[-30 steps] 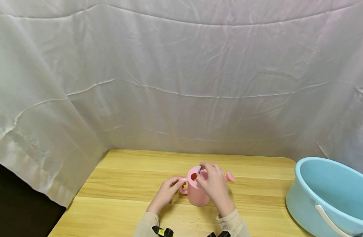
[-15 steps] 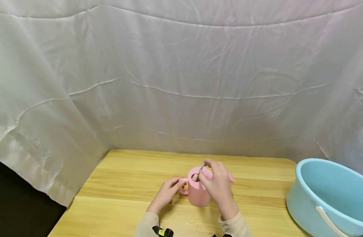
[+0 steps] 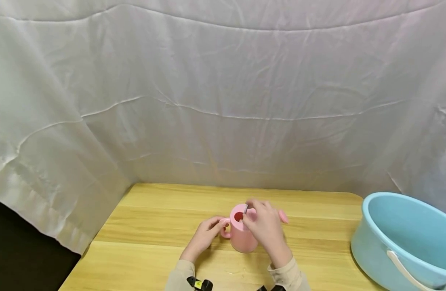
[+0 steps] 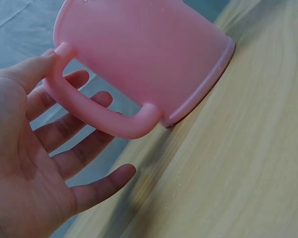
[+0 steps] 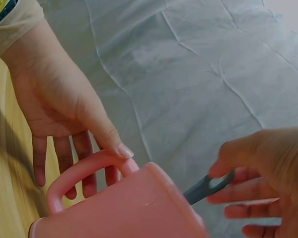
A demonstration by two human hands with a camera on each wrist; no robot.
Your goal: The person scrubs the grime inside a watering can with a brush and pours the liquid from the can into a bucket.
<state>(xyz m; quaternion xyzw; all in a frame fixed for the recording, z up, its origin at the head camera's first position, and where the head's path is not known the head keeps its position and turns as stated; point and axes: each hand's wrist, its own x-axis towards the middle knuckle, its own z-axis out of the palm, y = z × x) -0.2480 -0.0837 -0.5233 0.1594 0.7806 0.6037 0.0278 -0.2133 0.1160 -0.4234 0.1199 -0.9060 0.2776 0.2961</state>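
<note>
A pink watering can [image 3: 244, 240] stands upright on the wooden table, its round top opening showing a red inside. My left hand [image 3: 205, 234] pinches the top of the can's loop handle [image 4: 97, 111] between thumb and index finger, the other fingers spread behind it. Over the opening, my right hand [image 3: 265, 226] pinches the dark grey looped handle of a brush [image 5: 208, 187] between thumb and fingers. The brush's head is down inside the can, hidden from every view. The pink spout head [image 3: 283, 216] sticks out beyond my right hand.
A large light blue bucket [image 3: 368, 242] with a white handle stands at the table's right. Small wet drops lie on the wooden table [image 3: 143, 234] in front of the can. A grey-white curtain [image 3: 223, 141] hangs behind and on both sides.
My right hand drew the brush up half a second ago, baring its white bristles, and has now lowered it back into the can. My left hand has stayed on the can's handle.
</note>
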